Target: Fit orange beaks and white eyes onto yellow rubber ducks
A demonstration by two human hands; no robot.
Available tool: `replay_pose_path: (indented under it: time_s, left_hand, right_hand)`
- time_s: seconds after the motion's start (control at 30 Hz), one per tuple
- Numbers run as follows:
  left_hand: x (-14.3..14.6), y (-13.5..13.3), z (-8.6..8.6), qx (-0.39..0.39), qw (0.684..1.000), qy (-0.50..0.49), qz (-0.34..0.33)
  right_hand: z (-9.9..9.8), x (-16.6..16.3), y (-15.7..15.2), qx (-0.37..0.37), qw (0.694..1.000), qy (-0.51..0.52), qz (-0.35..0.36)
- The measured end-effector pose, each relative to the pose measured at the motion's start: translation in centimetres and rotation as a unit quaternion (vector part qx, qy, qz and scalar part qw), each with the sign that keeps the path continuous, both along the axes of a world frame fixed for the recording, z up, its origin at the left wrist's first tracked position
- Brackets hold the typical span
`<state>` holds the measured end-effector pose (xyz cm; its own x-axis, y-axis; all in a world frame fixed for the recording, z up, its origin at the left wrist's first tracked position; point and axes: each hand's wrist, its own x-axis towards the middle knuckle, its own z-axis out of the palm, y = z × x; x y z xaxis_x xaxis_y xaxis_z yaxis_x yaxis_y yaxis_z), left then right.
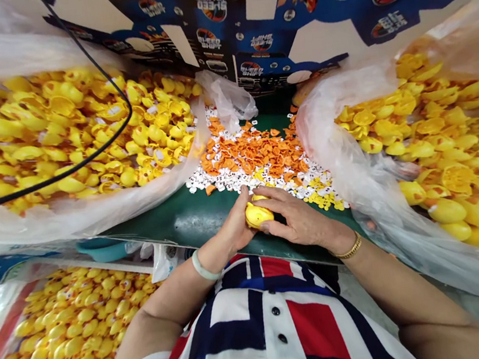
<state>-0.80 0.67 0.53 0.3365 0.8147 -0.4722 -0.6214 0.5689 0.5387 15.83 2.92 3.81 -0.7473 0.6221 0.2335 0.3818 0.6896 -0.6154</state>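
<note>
A small yellow plastic duck body (258,213) is held between both hands just above the near edge of the green table (191,216). My left hand (235,227) wraps it from the left, fingers closed around it. My right hand (296,216) presses on it from the right, fingers curled over its top. Right behind the hands lies a heap of orange beak pieces (254,153), ringed by small white pieces (204,178) and small yellow pieces (321,192).
Clear plastic bags full of yellow duck parts lie at the left (60,139), right (447,138) and lower left (57,342). Blue printed cardboard (270,15) stands at the back. A black cable (96,146) crosses the left bag.
</note>
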Motion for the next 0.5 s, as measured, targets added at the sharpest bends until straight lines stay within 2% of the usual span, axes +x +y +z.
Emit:
replay_pose_path:
  time_s: [0.13,0.33,0.5]
  left_hand:
    - [0.28,-0.26,0.09,0.027,0.998,0.047,0.032]
    - [-0.03,-0.09,-0.19,0.007,1.0,-0.017,-0.002]
    - [-0.09,-0.28,0.06,0.022,1.0,-0.021,-0.005]
  right_hand:
    - [0.2,0.07,0.37,-0.018,0.999,0.03,0.03]
    - [0.48,-0.33,0.34,0.002,1.0,-0.006,0.028]
    - [-0.13,-0.53,-0.46,0.039,0.999,-0.027,0.01]
